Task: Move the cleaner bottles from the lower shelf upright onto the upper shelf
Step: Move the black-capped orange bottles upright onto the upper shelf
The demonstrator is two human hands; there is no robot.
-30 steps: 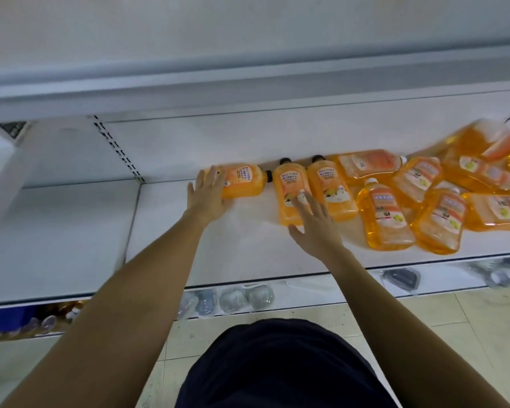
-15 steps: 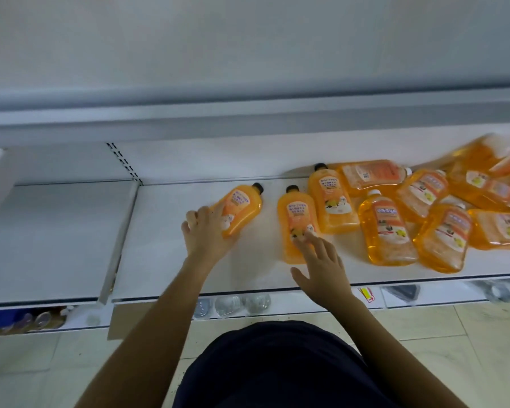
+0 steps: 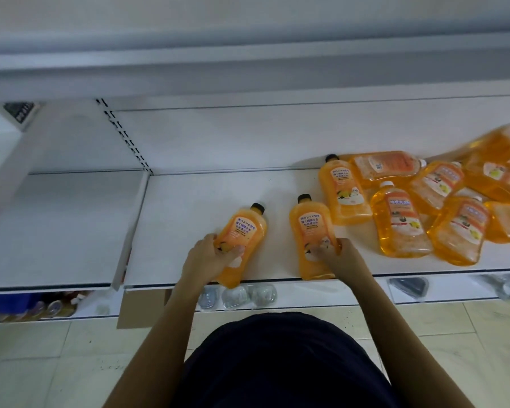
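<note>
Cleaner bottles (image 3: 401,228) of clear plastic, filled with orange liquid, lie flat in a heap at the right of the white metal lower shelf (image 3: 203,195). At mid-frame the left hand (image 3: 208,262) curls round the base of one black-capped bottle (image 3: 243,231). The right hand (image 3: 342,256) grips the base of a second black-capped bottle (image 3: 309,228) beside it. Their orange labels carry blue Japanese writing.

Dim, soft light; blurred, warped edges.
</note>
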